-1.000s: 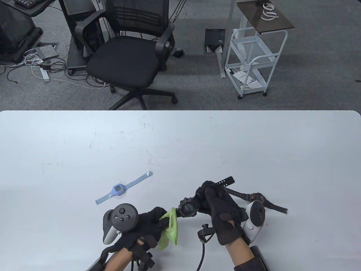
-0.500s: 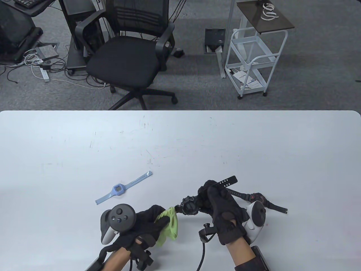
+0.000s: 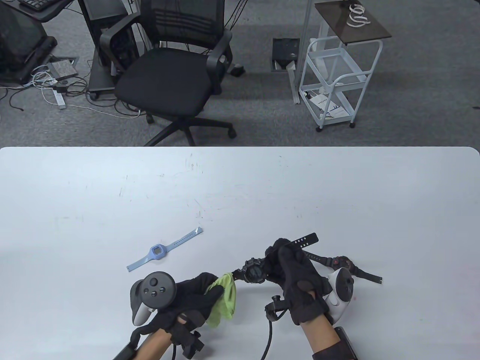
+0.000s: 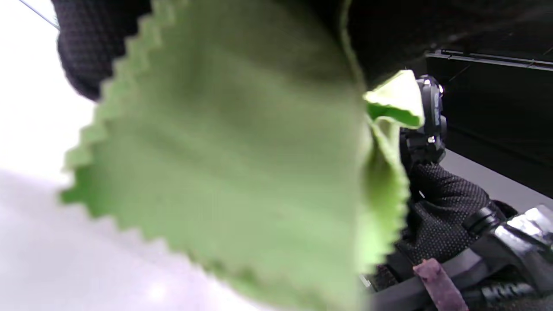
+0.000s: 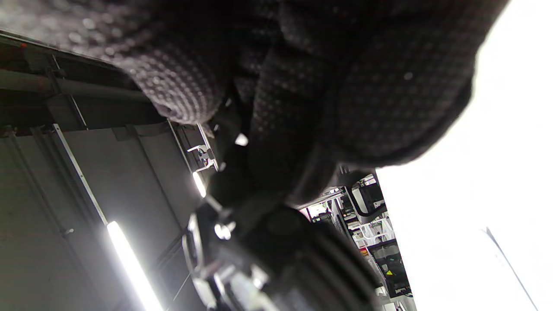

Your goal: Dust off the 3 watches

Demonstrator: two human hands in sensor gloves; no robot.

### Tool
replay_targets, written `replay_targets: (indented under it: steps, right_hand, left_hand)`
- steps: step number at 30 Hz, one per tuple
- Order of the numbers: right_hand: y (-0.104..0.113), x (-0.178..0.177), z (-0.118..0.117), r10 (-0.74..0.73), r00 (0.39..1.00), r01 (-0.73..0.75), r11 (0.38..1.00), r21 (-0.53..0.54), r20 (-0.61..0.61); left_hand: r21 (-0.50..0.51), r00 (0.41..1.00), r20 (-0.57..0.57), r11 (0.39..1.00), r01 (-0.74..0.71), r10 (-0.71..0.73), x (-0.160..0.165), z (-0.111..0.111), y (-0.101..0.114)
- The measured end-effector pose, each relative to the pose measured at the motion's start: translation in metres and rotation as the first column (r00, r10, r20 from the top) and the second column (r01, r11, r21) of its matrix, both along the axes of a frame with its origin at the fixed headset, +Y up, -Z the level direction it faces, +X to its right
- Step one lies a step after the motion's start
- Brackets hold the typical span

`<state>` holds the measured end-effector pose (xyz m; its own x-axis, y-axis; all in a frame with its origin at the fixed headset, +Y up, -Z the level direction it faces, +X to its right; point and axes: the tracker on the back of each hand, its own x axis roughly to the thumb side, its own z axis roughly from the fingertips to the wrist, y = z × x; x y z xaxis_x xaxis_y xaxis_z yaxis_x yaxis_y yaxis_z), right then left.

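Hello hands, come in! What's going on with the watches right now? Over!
Left hand grips green cloth. Right hand holds black watch up by its strap. Blue watch and red-faced watch lie on table. Nothing in the way.

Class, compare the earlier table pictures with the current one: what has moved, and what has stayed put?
The left hand with the green cloth drew slightly back toward the person; the black watch in the right hand rose slightly away. Both grips held. The light-blue watch and the black-and-red watch stayed put.
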<state>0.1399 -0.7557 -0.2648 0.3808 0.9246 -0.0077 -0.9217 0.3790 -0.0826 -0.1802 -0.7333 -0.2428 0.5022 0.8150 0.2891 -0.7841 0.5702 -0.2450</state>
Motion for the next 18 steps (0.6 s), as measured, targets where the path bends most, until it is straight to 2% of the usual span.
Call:
replay_targets:
  steps: [8,18]
  right_hand:
    - [0.0006,0.0015,-0.0008,0.003,1.000,-0.003,1.000,0.003,-0.001]
    - [-0.0003,0.0058,-0.0009,0.006,1.000,-0.006,1.000,-0.006,0.026]
  left_hand:
    - [-0.006,1.000,0.009,1.000,-0.005,0.005,-0.0003,-0.0016,-0.0005]
    - [0.039,1.000,-0.010,0.999,-0.011,0.011,-0.0020,0.0009,0.0038]
